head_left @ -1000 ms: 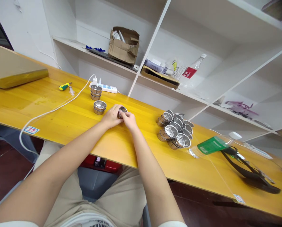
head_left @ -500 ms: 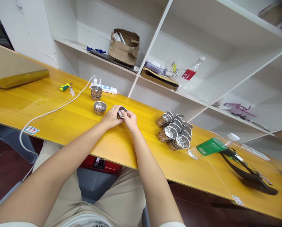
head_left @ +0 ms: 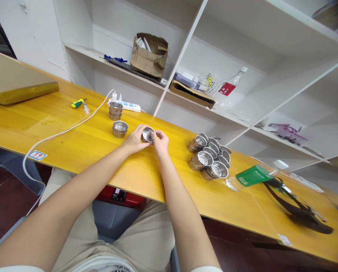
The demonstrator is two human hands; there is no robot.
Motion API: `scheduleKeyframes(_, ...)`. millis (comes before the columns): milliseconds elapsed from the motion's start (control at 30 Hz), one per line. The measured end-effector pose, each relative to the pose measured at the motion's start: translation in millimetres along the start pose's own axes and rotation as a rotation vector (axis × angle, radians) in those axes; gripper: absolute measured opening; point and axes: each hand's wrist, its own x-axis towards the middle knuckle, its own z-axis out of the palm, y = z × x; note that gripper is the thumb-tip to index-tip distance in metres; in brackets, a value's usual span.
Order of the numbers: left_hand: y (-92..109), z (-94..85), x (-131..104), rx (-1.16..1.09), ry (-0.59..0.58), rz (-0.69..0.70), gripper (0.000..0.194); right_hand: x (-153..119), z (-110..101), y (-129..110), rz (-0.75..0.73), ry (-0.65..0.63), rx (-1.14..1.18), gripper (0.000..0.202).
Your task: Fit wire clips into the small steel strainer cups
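Between my two hands, a small perforated metal cup (head_left: 147, 135) is held just above the yellow table, its opening tilted up towards me. My left hand (head_left: 136, 140) wraps its left side, and my right hand (head_left: 160, 142) grips its right rim with thumb and fingers. Left of my hands stand two stacked cups (head_left: 119, 129), with a taller stack (head_left: 116, 111) behind them. To the right, several more metal cups (head_left: 211, 155) lie nested and tilted in a tight cluster.
A green-labelled bottle (head_left: 253, 175) lies beside a black strap (head_left: 296, 207) at the right. A screwdriver (head_left: 78, 103), white cable (head_left: 68, 130) and power strip (head_left: 130, 107) are at the left. White shelves (head_left: 185, 36) rise behind the yellow table (head_left: 84, 145).
My right thumb has moved from inside the cup out to its right rim, and my right hand has shifted slightly right. More of the cup's inside now shows.
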Motion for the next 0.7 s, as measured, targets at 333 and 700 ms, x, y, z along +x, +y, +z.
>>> scheduleKeyframes(333, 1.8, -18.7, 6.3, 0.168, 0.012, 0.093, 0.065, 19.2, -19.0, 10.1, 0.120, 0.203, -0.073, 0.019)
scheduleKeyframes(700, -34.7, -59.9, 15.1, 0.523, 0.114, -0.563, 0.069, 46.4, -87.5, 35.8, 0.480, 0.393, -0.512, 0.026)
